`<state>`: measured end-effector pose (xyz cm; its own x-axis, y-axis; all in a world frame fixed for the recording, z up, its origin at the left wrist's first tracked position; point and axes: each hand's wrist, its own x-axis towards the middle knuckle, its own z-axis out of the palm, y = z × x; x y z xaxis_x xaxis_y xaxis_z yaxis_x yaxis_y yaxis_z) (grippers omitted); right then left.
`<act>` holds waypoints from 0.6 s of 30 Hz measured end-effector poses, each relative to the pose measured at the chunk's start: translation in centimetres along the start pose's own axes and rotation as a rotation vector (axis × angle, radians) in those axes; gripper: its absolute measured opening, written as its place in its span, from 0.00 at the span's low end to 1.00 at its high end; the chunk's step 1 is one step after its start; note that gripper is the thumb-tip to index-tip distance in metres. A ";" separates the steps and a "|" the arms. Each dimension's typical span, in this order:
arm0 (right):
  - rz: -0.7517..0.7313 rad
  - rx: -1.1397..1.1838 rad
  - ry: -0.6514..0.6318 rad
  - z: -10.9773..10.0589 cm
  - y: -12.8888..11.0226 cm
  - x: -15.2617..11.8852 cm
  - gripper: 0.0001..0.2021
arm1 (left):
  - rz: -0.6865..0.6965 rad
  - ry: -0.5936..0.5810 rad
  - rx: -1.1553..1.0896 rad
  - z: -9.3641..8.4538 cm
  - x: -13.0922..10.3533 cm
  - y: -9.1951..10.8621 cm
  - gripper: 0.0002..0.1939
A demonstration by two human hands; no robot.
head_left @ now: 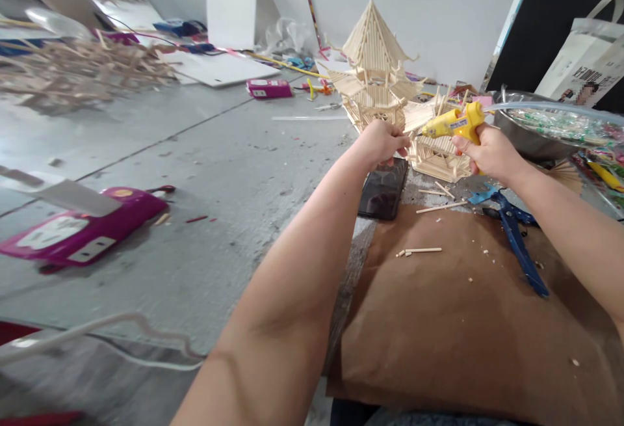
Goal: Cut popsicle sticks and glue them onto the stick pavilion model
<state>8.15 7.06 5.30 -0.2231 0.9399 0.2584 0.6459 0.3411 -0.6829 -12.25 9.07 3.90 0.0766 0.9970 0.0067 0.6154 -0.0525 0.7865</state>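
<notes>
Left hand (383,142): fingers pinched at the pale wooden-stick pagoda model (373,81), above the black rectangular phone (383,190); any stick held appears too small to confirm. Right hand (491,151): closed around the yellow plastic glue gun (453,123), nozzle pointing toward the left fingertips.

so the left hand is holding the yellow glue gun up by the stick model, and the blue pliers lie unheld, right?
Not quite: the head view shows the glue gun in the right hand, not the left hand. It is up by the stick model, and the blue pliers do lie unheld.
</notes>
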 end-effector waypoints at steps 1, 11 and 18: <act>0.007 0.002 -0.004 0.0 0.0 0.0 0.16 | -0.002 0.002 -0.004 0.0 0.0 0.0 0.08; -0.035 0.046 0.025 0.0 0.0 0.1 0.13 | 0.008 0.003 -0.006 0.0 -0.2 0.0 0.08; -0.055 0.034 0.052 0.0 0.1 0.3 0.15 | 0.008 -0.002 -0.009 -0.1 -0.3 0.1 0.07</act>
<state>8.16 7.38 5.28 -0.2187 0.9181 0.3306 0.6082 0.3932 -0.6896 -12.25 8.81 4.06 0.0826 0.9965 0.0118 0.6074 -0.0598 0.7921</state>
